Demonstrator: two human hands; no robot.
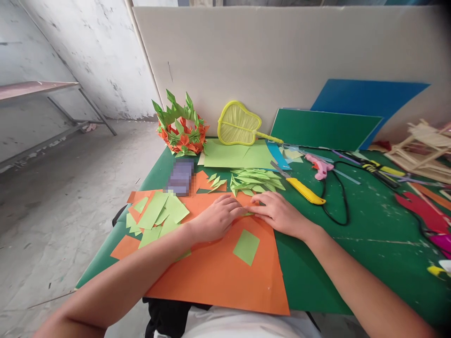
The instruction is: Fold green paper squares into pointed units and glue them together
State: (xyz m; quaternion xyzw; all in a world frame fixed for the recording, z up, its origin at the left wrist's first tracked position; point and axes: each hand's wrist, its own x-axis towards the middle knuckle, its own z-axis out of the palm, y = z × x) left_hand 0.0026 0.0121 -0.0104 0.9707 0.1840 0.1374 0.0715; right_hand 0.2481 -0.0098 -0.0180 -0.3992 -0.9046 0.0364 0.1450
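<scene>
My left hand and my right hand meet fingertip to fingertip over a small light green paper piece, pressing it down on a large orange sheet. Both hands have their fingers bent together on the paper, most of which is hidden beneath them. A loose green paper rectangle lies on the orange sheet just in front of my hands. A pile of folded green paper points sits just beyond my fingers. To my left lies a heap of cut green paper pieces.
A green table carries a yellow utility knife, a pink glue gun with a black cord, an orange-and-green paper wreath, a yellow fan-shaped swatter, and green and blue sheets against a cardboard wall. Wooden stick models stand at the far right.
</scene>
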